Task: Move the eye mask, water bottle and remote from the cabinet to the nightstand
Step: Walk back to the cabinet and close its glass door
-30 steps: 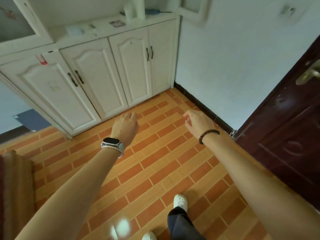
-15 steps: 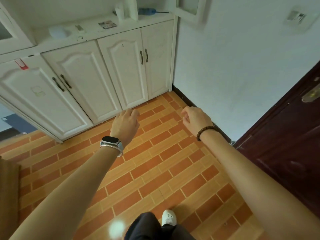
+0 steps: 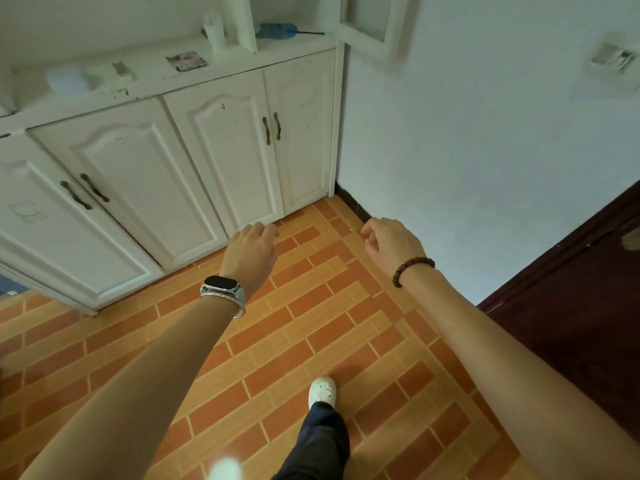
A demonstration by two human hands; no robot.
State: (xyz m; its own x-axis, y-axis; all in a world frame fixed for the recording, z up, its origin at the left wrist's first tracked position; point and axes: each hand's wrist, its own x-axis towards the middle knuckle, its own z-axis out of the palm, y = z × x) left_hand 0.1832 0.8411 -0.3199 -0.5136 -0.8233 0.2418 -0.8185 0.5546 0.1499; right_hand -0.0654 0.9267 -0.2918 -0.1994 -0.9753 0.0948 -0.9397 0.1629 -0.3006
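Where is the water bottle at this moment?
Head view, top centre: the water bottle stands on the cabinet ledge, just left of the white upright divider, with a blue duster beyond it to the right.

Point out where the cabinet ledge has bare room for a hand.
Bare stretches of the cabinet ledge: between the printed card and the small grey object, and before the blue duster. Tightest around the white bottle by the divider.

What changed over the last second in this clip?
The person stepped nearer the cabinet, which now looks larger and lower in view; one white shoe is planted ahead. Nothing taken hold of or let go. The left hand and right hand stay empty, held out in front; its doors stay closed.
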